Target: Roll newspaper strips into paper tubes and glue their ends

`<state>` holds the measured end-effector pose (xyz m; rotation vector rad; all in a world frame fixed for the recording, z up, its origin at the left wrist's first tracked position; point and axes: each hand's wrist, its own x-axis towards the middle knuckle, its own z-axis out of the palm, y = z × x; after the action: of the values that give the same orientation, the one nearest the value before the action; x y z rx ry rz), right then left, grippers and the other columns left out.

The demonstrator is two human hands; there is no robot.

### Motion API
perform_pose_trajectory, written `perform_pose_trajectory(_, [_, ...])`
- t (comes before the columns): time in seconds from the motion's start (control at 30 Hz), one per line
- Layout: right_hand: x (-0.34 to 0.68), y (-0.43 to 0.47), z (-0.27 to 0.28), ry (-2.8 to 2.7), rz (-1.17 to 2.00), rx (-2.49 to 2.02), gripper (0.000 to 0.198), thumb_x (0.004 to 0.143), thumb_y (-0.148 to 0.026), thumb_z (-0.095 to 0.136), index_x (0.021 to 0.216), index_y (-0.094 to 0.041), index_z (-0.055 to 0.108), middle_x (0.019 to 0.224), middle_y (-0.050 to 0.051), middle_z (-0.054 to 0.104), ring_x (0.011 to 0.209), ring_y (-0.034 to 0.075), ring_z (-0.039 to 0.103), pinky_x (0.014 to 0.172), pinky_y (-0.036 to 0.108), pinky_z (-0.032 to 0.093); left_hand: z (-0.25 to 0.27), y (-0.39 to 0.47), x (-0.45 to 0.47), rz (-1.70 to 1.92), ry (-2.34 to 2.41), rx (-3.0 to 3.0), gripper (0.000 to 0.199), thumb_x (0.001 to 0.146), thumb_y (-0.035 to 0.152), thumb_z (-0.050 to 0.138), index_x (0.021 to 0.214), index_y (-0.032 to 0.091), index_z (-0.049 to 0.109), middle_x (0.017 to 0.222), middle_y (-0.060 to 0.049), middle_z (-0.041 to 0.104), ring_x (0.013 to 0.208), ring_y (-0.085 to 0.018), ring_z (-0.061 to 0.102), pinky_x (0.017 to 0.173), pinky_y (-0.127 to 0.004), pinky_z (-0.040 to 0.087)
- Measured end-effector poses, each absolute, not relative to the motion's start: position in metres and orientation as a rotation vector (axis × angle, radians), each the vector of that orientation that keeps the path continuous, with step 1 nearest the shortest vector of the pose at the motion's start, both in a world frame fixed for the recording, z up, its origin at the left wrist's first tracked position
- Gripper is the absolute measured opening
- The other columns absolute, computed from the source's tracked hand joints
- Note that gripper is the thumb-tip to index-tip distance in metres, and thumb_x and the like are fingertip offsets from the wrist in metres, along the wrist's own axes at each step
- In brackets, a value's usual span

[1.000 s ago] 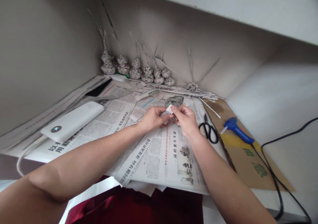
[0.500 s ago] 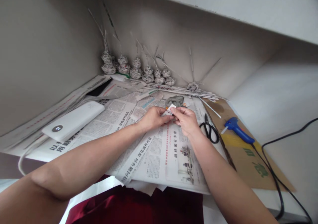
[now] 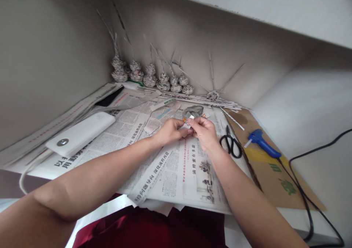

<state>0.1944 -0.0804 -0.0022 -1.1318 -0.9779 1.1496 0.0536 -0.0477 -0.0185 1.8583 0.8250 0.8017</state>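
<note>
A small piece of printed white paper [image 3: 189, 122] is pinched between my two hands, above the newspaper on the table. My left hand [image 3: 172, 130] has its thumb and fingers closed on the paper's left side. From the right, my right hand [image 3: 204, 131] grips the same piece, its thumb over the upper edge. The fingers cover much of the paper. Just behind the hands lies a crumpled grey cloth [image 3: 193, 111]. Black-handled scissors [image 3: 231, 145] rest to the right of my right hand.
Newspaper sheets [image 3: 170, 178] cover the table. A white power bank [image 3: 82, 132] with a cable lies left. Several woven paper gourds [image 3: 150, 75] and paper sticks [image 3: 192, 99] line the back wall. A blue glue gun [image 3: 264, 144] with a black cord lies on cardboard [image 3: 275, 182] at right.
The paper piece has tilted slightly and shows less of its printed face between my fingers. Both hands stay in nearly the same place.
</note>
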Motion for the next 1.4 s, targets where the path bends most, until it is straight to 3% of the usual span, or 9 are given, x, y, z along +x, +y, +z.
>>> perform_pose_trajectory(0.13, [0.198,-0.081,-0.001,-1.109,1.148,-1.141,0.027,0.065,-0.039,0.076,0.064,-0.019,0.058,0.053,-0.005,0.056,0.043,0.011,0.053,0.040,0.023,0.040,-0.020,-0.047,0.053,0.765,0.770,1.741,0.029,0.079,0.040,0.059,0.077,0.012,0.068,0.070,-0.004,0.068,0.054,-0.011,0.060,0.049,-0.019,0.045])
perform_pose_trajectory(0.33, [0.201,-0.079,-0.002,-1.074,1.074,-1.099,0.027,0.067,-0.040,0.075,0.063,-0.018,0.061,0.052,-0.004,0.054,0.042,0.007,0.046,0.039,0.020,0.034,-0.018,-0.048,0.054,0.723,0.676,1.658,0.031,0.079,0.041,0.060,0.077,0.011,0.066,0.072,-0.006,0.068,0.060,-0.012,0.062,0.055,-0.020,0.051])
perform_pose_trajectory(0.53, [0.213,-0.075,0.004,-1.082,1.082,-1.110,0.027,0.067,-0.040,0.074,0.083,-0.020,0.070,0.067,-0.001,0.062,0.052,0.007,0.050,0.039,0.018,0.032,-0.015,-0.048,0.054,0.699,0.642,1.438,0.030,0.076,0.040,0.065,0.081,0.010,0.066,0.074,-0.007,0.067,0.065,-0.014,0.064,0.058,-0.024,0.055])
perform_pose_trajectory(0.83, [0.205,-0.078,-0.004,-1.187,1.145,-1.204,0.026,0.066,-0.040,0.075,0.067,-0.017,0.065,0.051,-0.002,0.061,0.039,0.011,0.054,0.037,0.021,0.039,-0.017,-0.046,0.054,0.656,0.668,1.451,0.029,0.075,0.038,0.067,0.082,0.010,0.067,0.076,-0.008,0.067,0.068,-0.014,0.064,0.061,-0.026,0.056])
perform_pose_trajectory(1.1, [0.204,-0.078,-0.006,-1.085,1.249,-1.156,0.031,0.063,-0.040,0.077,0.064,-0.018,0.057,0.047,-0.005,0.056,0.033,0.011,0.052,0.033,0.023,0.044,-0.020,-0.047,0.056,0.612,0.583,1.503,0.033,0.080,0.043,0.060,0.085,0.012,0.067,0.082,-0.007,0.067,0.077,-0.014,0.064,0.065,-0.025,0.055])
perform_pose_trajectory(1.4, [0.201,-0.080,-0.006,-1.066,1.278,-1.124,0.034,0.064,-0.040,0.077,0.060,-0.019,0.050,0.046,-0.006,0.053,0.033,0.011,0.050,0.031,0.024,0.044,-0.019,-0.050,0.056,0.600,0.626,1.486,0.033,0.076,0.042,0.065,0.079,0.010,0.066,0.077,-0.007,0.067,0.073,-0.016,0.065,0.064,-0.026,0.055])
